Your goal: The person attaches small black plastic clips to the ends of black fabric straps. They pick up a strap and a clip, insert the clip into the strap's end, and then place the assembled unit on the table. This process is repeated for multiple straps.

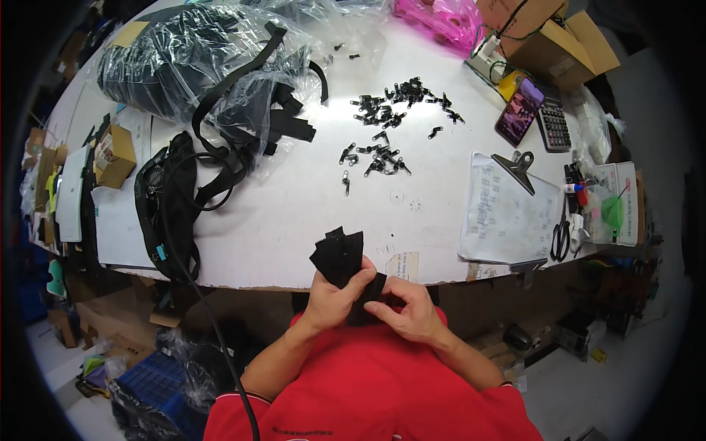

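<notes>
In front of my chest, at the table's near edge, my left hand is closed round a fanned bundle of black fabric strips, its thumb pressed on top. My right hand is closed beside it, thumb and fingers pinching the lower end of a black strip. Whether that strip belongs to the same bundle is hard to tell. Beyond my hands, small black zipper sliders lie loose on the white table, with a denser heap of zipper sliders farther back.
At the back left sit a clear plastic bag of black goods, black webbing and a black bag with a cable. On the right are a clipboard, phone, calculator, scissors and cardboard box.
</notes>
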The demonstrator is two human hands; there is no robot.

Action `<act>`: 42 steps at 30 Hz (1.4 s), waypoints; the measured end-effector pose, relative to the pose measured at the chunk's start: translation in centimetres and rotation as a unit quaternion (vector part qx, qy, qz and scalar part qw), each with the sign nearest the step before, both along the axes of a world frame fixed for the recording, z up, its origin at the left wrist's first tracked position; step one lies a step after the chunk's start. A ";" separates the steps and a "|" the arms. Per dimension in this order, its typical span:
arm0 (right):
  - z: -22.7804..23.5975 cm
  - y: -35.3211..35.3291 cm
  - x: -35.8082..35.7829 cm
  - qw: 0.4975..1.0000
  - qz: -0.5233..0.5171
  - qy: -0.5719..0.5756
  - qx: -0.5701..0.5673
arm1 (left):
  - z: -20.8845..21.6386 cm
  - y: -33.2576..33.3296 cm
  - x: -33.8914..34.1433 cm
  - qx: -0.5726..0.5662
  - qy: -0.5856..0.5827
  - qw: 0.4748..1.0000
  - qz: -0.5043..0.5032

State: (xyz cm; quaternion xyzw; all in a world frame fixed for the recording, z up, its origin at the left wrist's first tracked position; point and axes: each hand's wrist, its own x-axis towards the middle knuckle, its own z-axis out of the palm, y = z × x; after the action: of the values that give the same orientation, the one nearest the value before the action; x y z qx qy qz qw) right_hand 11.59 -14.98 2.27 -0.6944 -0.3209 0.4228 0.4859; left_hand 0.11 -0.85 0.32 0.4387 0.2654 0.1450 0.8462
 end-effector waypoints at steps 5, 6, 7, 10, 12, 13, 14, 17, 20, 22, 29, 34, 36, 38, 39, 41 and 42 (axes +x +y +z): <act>0.9 -1.6 5.3 0.985 -0.144 -0.089 -0.031 | -0.3 1.2 0.5 -0.222 -0.087 0.968 -0.071; 1.6 -0.9 7.3 0.975 -0.218 -0.038 -0.011 | 0.0 1.4 0.4 -0.273 -0.098 0.954 -0.077; 1.6 -1.2 10.0 0.966 -0.238 -0.097 -0.032 | 0.1 1.2 0.5 -0.273 -0.087 0.955 -0.071; 1.8 -1.0 13.1 0.723 -0.139 -0.666 -0.116 | -0.3 0.8 0.8 -0.174 -0.104 0.971 -0.130; 2.6 -0.2 11.7 0.869 -0.106 -0.481 -0.036 | -0.2 0.8 0.9 -0.145 -0.083 0.973 -0.159; 3.1 0.7 10.2 0.924 -0.083 -0.374 0.006 | -0.2 0.7 0.7 -0.131 -0.071 0.974 -0.169; 3.6 1.4 8.6 0.959 -0.047 -0.278 0.030 | -0.2 0.7 0.7 -0.098 -0.066 0.974 -0.191; 4.6 4.2 5.4 0.985 0.006 -0.146 0.095 | -0.1 0.8 0.8 -0.022 -0.040 0.967 -0.249; 2.6 4.7 5.0 0.980 -0.015 -0.083 0.180 | 0.1 0.9 0.5 0.018 0.004 0.965 -0.263; 1.5 4.4 4.9 0.973 -0.044 -0.017 0.226 | 0.6 0.9 0.1 -0.132 -0.042 0.975 -0.173; 1.3 2.4 4.0 0.945 -0.145 0.258 0.143 | 0.0 -0.8 -0.3 0.029 -0.003 0.995 0.101; 1.8 2.0 2.9 0.948 -0.192 0.210 0.146 | 0.3 -1.4 -0.2 0.116 0.037 0.988 0.096; 2.0 2.0 3.1 0.952 -0.193 0.184 0.153 | 0.4 -1.2 -0.1 0.112 0.037 0.989 0.094; 2.5 1.8 3.3 0.963 -0.177 0.151 0.137 | 0.7 -0.3 0.1 0.126 0.026 0.985 0.113; 3.0 1.5 3.3 0.971 -0.162 0.132 0.118 | 0.5 0.1 0.1 0.095 0.009 0.987 0.132; 3.6 1.4 3.2 0.988 -0.111 0.043 0.095 | 1.2 0.4 -0.1 0.126 0.018 0.989 0.074; 3.8 1.6 3.1 0.993 -0.074 -0.025 0.093 | 1.6 0.6 -0.3 0.142 0.025 0.988 0.048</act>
State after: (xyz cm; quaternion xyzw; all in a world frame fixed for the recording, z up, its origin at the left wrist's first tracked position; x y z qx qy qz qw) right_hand 14.67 -13.37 6.06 -0.6782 -0.3190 0.3365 0.5701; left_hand -0.23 -0.29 1.94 0.5446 0.2839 0.2103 0.7607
